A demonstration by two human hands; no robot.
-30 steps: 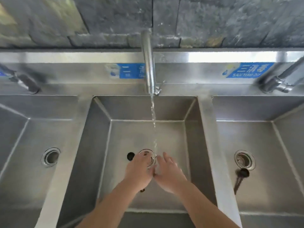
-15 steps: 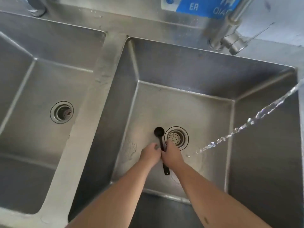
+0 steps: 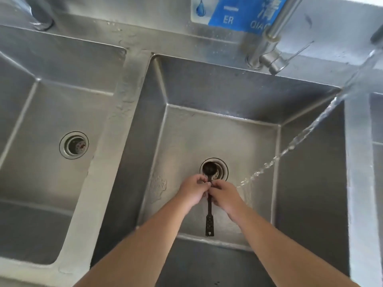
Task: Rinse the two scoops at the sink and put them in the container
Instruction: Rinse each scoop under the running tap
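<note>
A black long-handled scoop (image 3: 209,222) is held over the floor of the middle steel basin (image 3: 217,137), its bowl above the round drain (image 3: 219,168) and its handle pointing toward me. My left hand (image 3: 193,192) and my right hand (image 3: 224,196) both pinch the upper part of its handle, fingertips touching. A stream of water (image 3: 300,139) slants in from the upper right and lands just right of my right hand. Only one scoop shows; no container is in view.
A second basin with its own drain (image 3: 74,145) lies to the left, past a wide steel divider (image 3: 107,154). A tap base and lever (image 3: 269,56) stand on the back ledge under a blue label (image 3: 234,13). Another basin edge shows at far right.
The view has swung down and left since a second ago, so the water now slants in from the right. The scoop's bowl has shifted from left of the drain to over it.
</note>
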